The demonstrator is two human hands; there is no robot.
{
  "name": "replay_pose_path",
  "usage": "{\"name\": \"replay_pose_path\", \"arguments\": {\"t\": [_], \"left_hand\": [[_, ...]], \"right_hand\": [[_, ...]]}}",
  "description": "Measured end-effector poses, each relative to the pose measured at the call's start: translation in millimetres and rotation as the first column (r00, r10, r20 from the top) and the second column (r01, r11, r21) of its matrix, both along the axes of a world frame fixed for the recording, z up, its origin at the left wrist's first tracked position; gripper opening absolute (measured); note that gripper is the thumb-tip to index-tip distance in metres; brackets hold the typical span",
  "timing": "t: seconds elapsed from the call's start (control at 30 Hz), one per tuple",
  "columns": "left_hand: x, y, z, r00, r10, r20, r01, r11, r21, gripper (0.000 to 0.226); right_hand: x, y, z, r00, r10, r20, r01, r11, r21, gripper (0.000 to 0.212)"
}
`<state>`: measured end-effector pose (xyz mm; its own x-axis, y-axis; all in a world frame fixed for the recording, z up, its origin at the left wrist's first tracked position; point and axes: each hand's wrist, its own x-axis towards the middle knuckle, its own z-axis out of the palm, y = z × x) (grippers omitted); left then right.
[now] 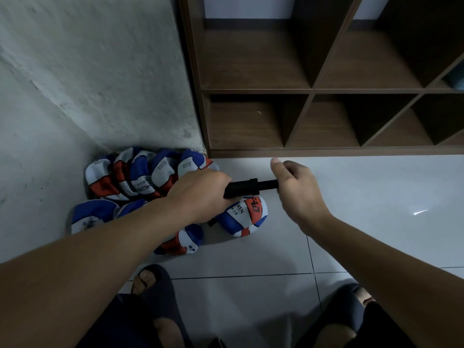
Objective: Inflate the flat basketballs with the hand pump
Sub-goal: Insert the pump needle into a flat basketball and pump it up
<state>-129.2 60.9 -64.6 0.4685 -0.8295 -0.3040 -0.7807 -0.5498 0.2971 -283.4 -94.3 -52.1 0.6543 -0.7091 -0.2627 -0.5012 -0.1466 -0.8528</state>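
Left hand [200, 192] is wrapped tight around the black hand pump [243, 188], which lies sideways, left to right. Right hand [293, 187] squeezes the pump's handle end. Just under the pump sits one flat basketball [244, 217] on the pale tile floor [351, 197], closer to the left hand. More flat balls [140, 177] are piled in the corner, beside a brown shelf [313, 91].
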Motion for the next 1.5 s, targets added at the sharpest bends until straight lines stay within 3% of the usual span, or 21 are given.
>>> {"name": "replay_pose_path", "arguments": {"t": [0.2, 0.37, 0.5, 0.6, 0.83, 1.07, 1.23, 1.5], "left_hand": [[-11.9, -6.6, 7.5, 0.999, -0.04, -0.001, 0.04, 0.999, 0.023, 0.035], [-9.7, -6.7, 6.5, 0.999, -0.046, -0.01, 0.046, 0.997, -0.06, 0.041], [4.0, -1.5, 1.5, 1.0, -0.007, -0.013, 0.007, 1.0, -0.029, 0.038], [10.3, 0.0, 1.2, 1.0, 0.009, -0.024, -0.009, 1.0, -0.019, 0.037], [2.1, -7.8, 7.1, 1.0, 0.023, -0.011, -0.023, 1.0, -0.012, 0.034], [-11.0, -10.6, 6.6, 0.999, -0.019, -0.047, 0.02, 0.999, 0.039, 0.02], [-11.4, -7.7, -3.3, 0.998, -0.05, -0.047, 0.05, 0.999, 0.002, 0.032], [12.0, 1.3, -6.8, 0.999, 0.024, -0.031, -0.023, 0.999, 0.03, 0.034]], "right_hand": [[3.5, 19.5, -5.1, 0.998, 0.051, 0.022, -0.051, 0.999, 0.003, 0.049], [-1.6, -9.4, -0.3, 0.998, 0.048, -0.046, -0.049, 0.999, -0.017, 0.045], [-11.6, -53.0, 3.8, 0.972, -0.234, -0.032, 0.236, 0.967, 0.097, 0.024], [-12.1, -61.8, 11.9, 0.94, -0.34, -0.018, 0.336, 0.92, 0.201, 0.023], [4.0, -21.5, 14.9, 0.991, -0.116, -0.065, 0.114, 0.993, -0.023, 0.041], [11.1, 11.2, 0.5, 0.993, -0.012, -0.115, 0.008, 0.999, -0.037, 0.042], [9.3, 9.4, -2.5, 0.987, 0.028, -0.16, -0.029, 1.0, 0.0, 0.038], [-9.7, -58.0, 12.5, 0.963, -0.226, -0.149, 0.237, 0.97, 0.055, 0.026]]}}
